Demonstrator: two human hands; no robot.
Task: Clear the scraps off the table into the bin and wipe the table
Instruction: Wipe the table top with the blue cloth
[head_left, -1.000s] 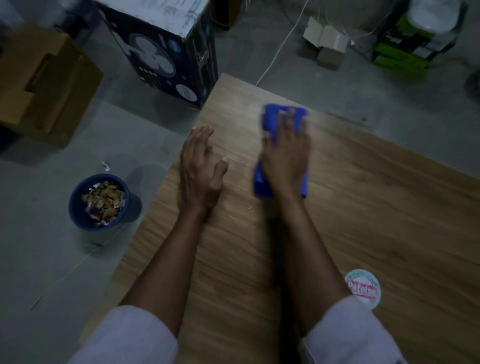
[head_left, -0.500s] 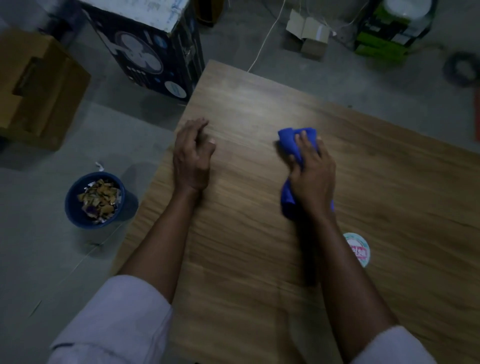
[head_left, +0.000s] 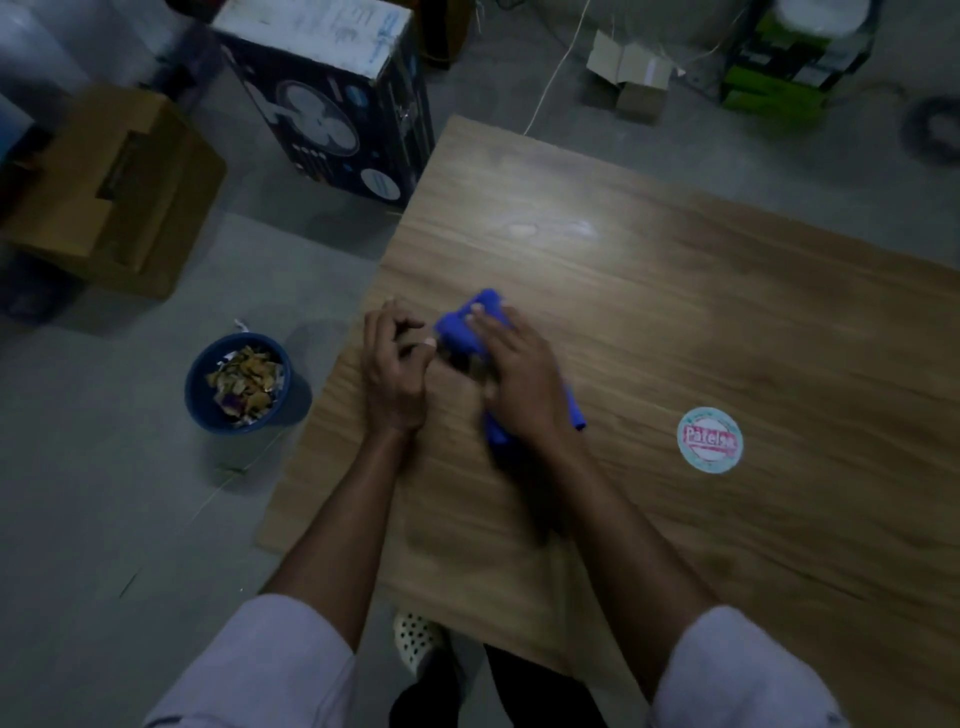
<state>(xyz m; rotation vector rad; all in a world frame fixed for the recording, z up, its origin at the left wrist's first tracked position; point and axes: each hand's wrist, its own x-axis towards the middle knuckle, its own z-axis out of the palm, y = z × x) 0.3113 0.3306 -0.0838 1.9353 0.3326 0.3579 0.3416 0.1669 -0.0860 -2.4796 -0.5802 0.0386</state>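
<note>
A wooden table (head_left: 675, 312) stands on a grey concrete floor in dim light. On it, the fingers (head_left: 491, 332) of the right hand (head_left: 519, 384) lie fairly straight and close together, pressed flat on a blue cloth (head_left: 467, 322); the thumb is blurred and I cannot tell how it sits. The cloth lies near the table's left edge. Its long axis runs under the palm from far left to near right, with one bunched end showing past the fingertips and the other showing beside the wrist.

Half a second ago this hand and cloth were well apart from the left hand (head_left: 392, 374), nearer the table's middle. They have since swept left, and the cloth's far end is now just beside the left thumb. The left hand rests on the table by the left edge, as it did then. Its fingers are loosely curled and hold nothing, with the thumb pointing at the cloth.

A round sticker (head_left: 709, 439) lies to the right of the right forearm. On the floor to the left stands a blue bin (head_left: 200, 387) holding scraps (head_left: 244, 382).
</note>
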